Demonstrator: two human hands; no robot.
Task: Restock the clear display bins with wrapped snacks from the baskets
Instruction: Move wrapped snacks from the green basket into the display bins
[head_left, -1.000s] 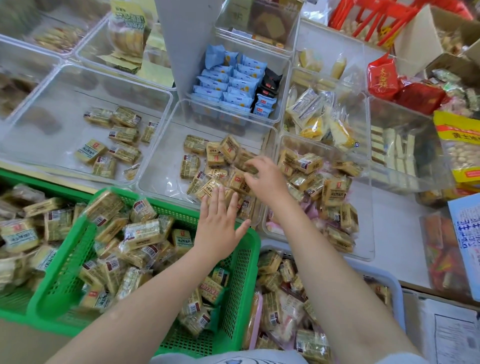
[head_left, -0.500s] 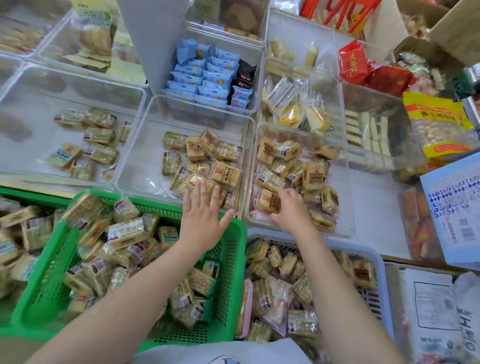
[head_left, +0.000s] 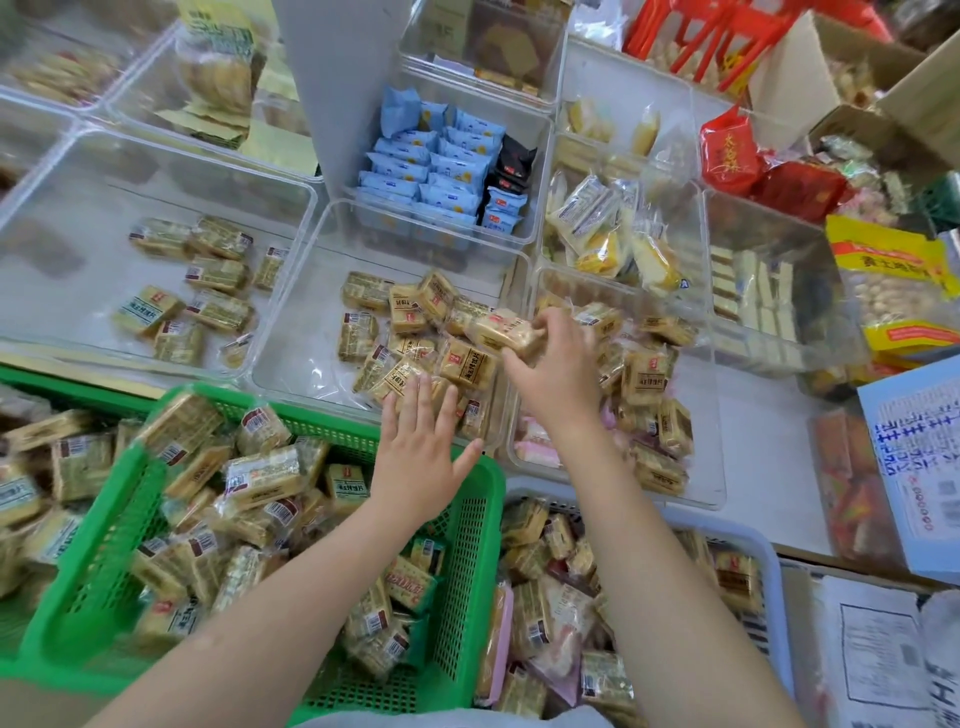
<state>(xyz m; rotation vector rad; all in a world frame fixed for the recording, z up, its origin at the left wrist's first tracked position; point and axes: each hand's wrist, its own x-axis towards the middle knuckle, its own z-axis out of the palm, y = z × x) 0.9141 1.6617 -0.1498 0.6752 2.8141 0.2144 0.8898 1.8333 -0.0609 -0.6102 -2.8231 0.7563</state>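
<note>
While restocking: a person reaches over the white table (head_left: 748, 415).
Right hand (head_left: 556, 374): pinches a tan clear-wrapped snack pack (head_left: 501, 330) above the middle clear plastic display bin (head_left: 311, 332).
Left hand (head_left: 423, 457): fingers straight, flat on packs at that bin's near edge, beside the green slotted plastic basket (head_left: 467, 561).

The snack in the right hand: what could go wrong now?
The right hand pinches the wrapped snack above the wall between the middle bin and the right bin; it may fall into the wrong one. The left hand lies flat over the pile and could push packets.
</note>
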